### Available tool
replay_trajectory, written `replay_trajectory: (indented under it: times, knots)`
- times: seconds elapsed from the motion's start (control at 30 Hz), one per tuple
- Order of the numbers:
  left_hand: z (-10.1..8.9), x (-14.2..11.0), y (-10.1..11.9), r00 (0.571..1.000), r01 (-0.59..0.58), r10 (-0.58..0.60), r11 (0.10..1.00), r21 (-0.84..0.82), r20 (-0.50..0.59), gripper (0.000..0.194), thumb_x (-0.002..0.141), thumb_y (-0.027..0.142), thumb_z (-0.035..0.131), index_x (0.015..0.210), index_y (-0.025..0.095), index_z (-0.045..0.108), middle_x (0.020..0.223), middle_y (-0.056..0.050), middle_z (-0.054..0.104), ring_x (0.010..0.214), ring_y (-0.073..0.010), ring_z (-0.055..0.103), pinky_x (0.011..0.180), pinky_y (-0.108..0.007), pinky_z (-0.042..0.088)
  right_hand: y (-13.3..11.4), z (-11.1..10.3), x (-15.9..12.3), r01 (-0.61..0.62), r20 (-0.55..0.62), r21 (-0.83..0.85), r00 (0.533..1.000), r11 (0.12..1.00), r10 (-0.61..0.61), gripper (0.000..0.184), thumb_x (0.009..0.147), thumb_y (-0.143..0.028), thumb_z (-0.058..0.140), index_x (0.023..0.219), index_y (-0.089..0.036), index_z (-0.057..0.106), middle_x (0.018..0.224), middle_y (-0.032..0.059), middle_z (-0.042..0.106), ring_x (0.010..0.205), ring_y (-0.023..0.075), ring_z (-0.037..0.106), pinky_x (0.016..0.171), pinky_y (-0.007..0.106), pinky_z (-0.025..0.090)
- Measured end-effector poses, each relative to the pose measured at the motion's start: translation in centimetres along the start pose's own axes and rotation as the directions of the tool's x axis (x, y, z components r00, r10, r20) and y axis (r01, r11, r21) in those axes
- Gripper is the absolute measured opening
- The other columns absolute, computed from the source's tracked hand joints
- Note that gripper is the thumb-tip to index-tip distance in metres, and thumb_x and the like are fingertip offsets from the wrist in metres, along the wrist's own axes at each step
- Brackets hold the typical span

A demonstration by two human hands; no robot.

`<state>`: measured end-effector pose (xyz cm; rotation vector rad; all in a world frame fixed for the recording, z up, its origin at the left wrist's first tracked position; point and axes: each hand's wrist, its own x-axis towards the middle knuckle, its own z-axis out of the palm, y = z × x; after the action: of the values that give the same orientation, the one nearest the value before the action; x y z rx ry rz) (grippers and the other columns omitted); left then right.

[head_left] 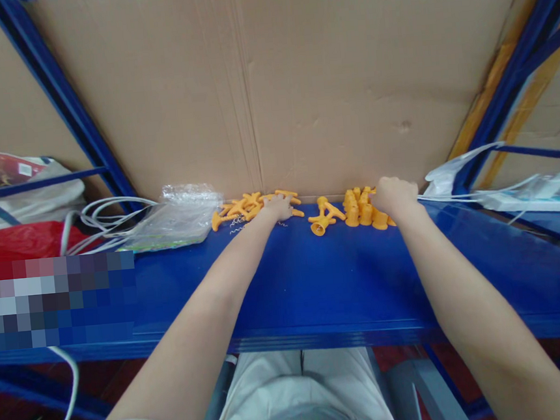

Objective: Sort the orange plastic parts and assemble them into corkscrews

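Observation:
Both my arms reach across a blue shelf (316, 285) to its back edge. My left hand (278, 207) rests on a heap of orange T-shaped plastic parts (240, 208), fingers curled among them; a small metal spring (236, 223) lies just in front. My right hand (394, 197) is closed over a cluster of upright orange bell-shaped parts (361, 208). Between the hands lies an assembled orange piece (324, 218) on its side. What each hand grips is hidden by the fingers.
A cardboard sheet (298, 78) backs the shelf. A clear plastic bag (177, 217) and white cables (104, 219) lie to the left, with a red bag (23, 242) beyond. White plastic and a power strip (529, 198) sit right. Blue frame struts slant on both sides.

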<state>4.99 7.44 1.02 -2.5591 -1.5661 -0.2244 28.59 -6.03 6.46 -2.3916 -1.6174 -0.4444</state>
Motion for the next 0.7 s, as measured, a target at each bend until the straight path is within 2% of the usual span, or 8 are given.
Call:
replay_trajectory:
  times: [0.07, 0.13, 0.2, 0.27, 0.37, 0.43, 0.6, 0.7]
  knots:
    - [-0.4, -0.2, 0.4, 0.997, 0.075, -0.076, 0.996, 0.039, 0.024, 0.051, 0.096, 0.046, 0.051, 0.144, 0.029, 0.053, 0.152, -0.019, 0.05, 0.138, -0.0411, 0.047, 0.107, -0.07, 0.035, -1.2, 0.0, -0.5, 0.138, -0.085, -0.003, 0.987, 0.99, -0.138, 0.032, 0.095, -0.025, 0.049, 0.111, -0.009, 0.072, 0.108, 0.0244, 0.073, 0.105, 0.0323, 0.07, 0.086, 0.041, 0.047]
    - [-0.8, -0.5, 0.9, 0.995, 0.088, -0.09, 0.995, 0.055, 0.034, 0.055, 0.094, 0.053, 0.056, 0.143, 0.028, 0.055, 0.152, -0.02, 0.048, 0.138, -0.0418, 0.046, 0.107, -0.07, 0.035, -2.4, 0.8, -1.0, 0.326, -0.11, 0.001, 0.94, 0.945, -0.324, 0.033, 0.097, -0.023, 0.044, 0.111, -0.011, 0.071, 0.108, 0.0217, 0.073, 0.104, 0.0304, 0.069, 0.085, 0.04, 0.046]
    - [-1.1, -0.6, 1.2, 0.997, 0.065, -0.068, 0.996, 0.054, 0.044, 0.055, 0.092, 0.055, 0.059, 0.14, 0.028, 0.059, 0.152, -0.019, 0.048, 0.139, -0.0421, 0.046, 0.107, -0.069, 0.036, -3.5, 2.0, -1.5, 0.522, -0.108, 0.003, 0.848, 0.853, -0.518, 0.031, 0.095, -0.018, 0.044, 0.111, -0.014, 0.07, 0.111, 0.0176, 0.073, 0.105, 0.0279, 0.067, 0.083, 0.037, 0.045]
    - [-1.2, -0.6, 1.4, 0.997, 0.049, -0.052, 0.997, 0.053, 0.065, 0.048, 0.093, 0.053, 0.059, 0.136, 0.031, 0.062, 0.153, -0.017, 0.049, 0.139, -0.041, 0.046, 0.108, -0.068, 0.036, -4.5, 3.2, -2.1, 0.649, -0.087, -0.016, 0.757, 0.761, -0.647, 0.034, 0.093, -0.01, 0.045, 0.113, -0.016, 0.07, 0.116, 0.0159, 0.072, 0.11, 0.0273, 0.064, 0.085, 0.038, 0.043]
    - [-1.3, -0.3, 1.4, 0.994, 0.048, -0.05, 0.999, 0.024, 0.101, 0.045, 0.093, 0.051, 0.06, 0.134, 0.034, 0.064, 0.155, -0.013, 0.047, 0.14, -0.0387, 0.046, 0.111, -0.061, 0.037, -5.4, 4.8, -2.9, 0.719, -0.007, -0.019, 0.695, 0.695, -0.719, 0.042, 0.091, -0.005, 0.044, 0.122, -0.018, 0.069, 0.125, 0.0151, 0.068, 0.116, 0.0281, 0.06, 0.084, 0.039, 0.04]
    - [-1.4, -0.1, 1.4, 0.994, 0.037, -0.037, 0.999, 0.005, 0.102, 0.05, 0.09, 0.05, 0.064, 0.137, 0.034, 0.062, 0.157, -0.012, 0.046, 0.142, -0.0376, 0.044, 0.113, -0.056, 0.037, -5.8, 5.5, -3.1, 0.749, -0.001, -0.017, 0.663, 0.663, -0.749, 0.044, 0.093, -0.005, 0.041, 0.125, -0.018, 0.068, 0.123, 0.0157, 0.069, 0.116, 0.0285, 0.058, 0.082, 0.039, 0.038]
    - [-2.5, -0.8, 1.6, 0.999, -0.021, 0.022, 0.999, -0.038, 0.025, 0.06, 0.086, 0.039, 0.069, 0.144, 0.031, 0.056, 0.163, -0.011, 0.035, 0.147, -0.0387, 0.035, 0.116, -0.059, 0.031, -6.0, 5.9, -2.5, 0.775, -0.122, -0.067, 0.618, 0.628, -0.776, 0.036, 0.096, -0.007, 0.039, 0.112, -0.014, 0.071, 0.109, 0.0179, 0.07, 0.11, 0.0285, 0.059, 0.083, 0.038, 0.035]
    - [-3.3, -2.3, 1.9, 0.988, -0.151, 0.148, 0.986, -0.076, -0.043, 0.06, 0.088, 0.03, 0.061, 0.148, 0.029, 0.05, 0.164, -0.01, 0.035, 0.149, -0.034, 0.033, 0.119, -0.056, 0.029, -5.7, 5.6, -2.0, 0.784, -0.235, -0.002, 0.603, 0.621, -0.762, 0.034, 0.093, -0.005, 0.04, 0.112, -0.013, 0.067, 0.11, 0.0179, 0.069, 0.109, 0.0289, 0.06, 0.084, 0.038, 0.037]
